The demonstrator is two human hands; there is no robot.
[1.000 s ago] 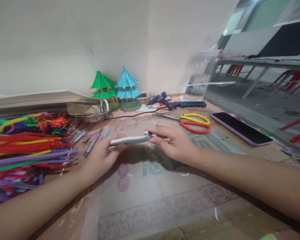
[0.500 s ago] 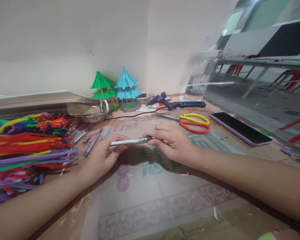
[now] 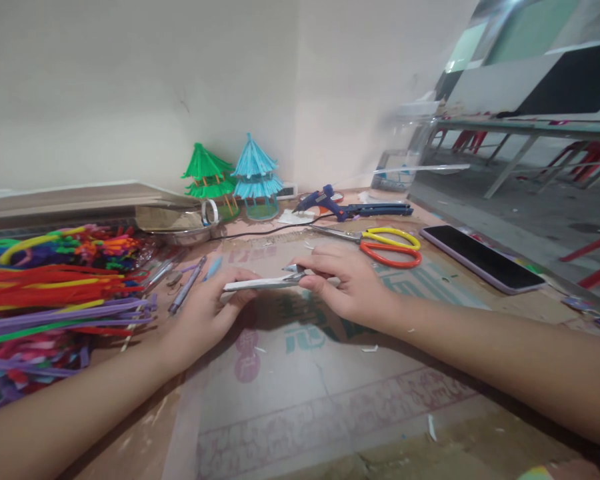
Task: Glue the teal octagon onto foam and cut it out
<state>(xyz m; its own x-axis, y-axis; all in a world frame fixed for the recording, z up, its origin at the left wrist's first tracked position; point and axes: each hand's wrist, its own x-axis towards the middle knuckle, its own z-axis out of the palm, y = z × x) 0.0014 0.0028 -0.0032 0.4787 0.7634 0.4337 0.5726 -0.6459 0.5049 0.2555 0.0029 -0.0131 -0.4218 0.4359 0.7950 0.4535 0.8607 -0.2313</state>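
Observation:
My left hand point(image 3: 219, 303) is closed on the left end of a narrow white-and-grey strip point(image 3: 260, 283), held level above the table. My right hand point(image 3: 347, 280) pinches at the strip's right end, thumb on the near side. From between its fingers a silver pointed tip point(image 3: 293, 268) sticks out to the left, just over the strip; the rest of that tool is hidden in the hand. Beyond my right hand lie scissors point(image 3: 390, 248) with one yellow and one red handle. A grey pen-like stick point(image 3: 187, 285) lies just left of my left hand.
Bundles of coloured pipe cleaners point(image 3: 45, 290) fill the left side. Green point(image 3: 206, 167) and blue point(image 3: 255, 167) roofed models stand by the wall, with a blue glue gun point(image 3: 323, 200) and pliers-like tool point(image 3: 380, 210) near them. A phone point(image 3: 480, 257) lies at right; white scraps dot the tabletop.
The silver pointed tip now shows above the strip at my right fingers, where a dark end was seen before. Right fingers have shifted slightly; my left hand is nearly still.

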